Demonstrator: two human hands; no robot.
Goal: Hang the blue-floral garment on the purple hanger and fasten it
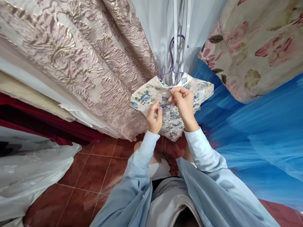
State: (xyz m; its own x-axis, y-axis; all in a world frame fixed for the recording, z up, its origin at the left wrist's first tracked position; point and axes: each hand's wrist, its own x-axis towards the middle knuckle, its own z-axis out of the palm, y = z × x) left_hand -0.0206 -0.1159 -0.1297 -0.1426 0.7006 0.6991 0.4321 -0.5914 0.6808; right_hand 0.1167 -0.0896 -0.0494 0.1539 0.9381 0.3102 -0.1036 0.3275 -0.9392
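Hanging: a flowered top (168, 110) on a purple hanger (170, 52), straight ahead of both hands, white bars (175, 25) behind it.
Neckline: at the top's upper middle; the right hand (184, 102) is nearer, right at its edge.
Right fingers: thumb and fingertips together, seemingly clamped on the neckline cloth.
Left hand (154, 119): lower, in front of the top's left half; blurred, so I cannot tell whether its fingertips meet or touch cloth.
Long axis: shoulder to shoulder, across the view.
Sides: pink cloth (104, 75) left, blue cloth (248, 126) right.
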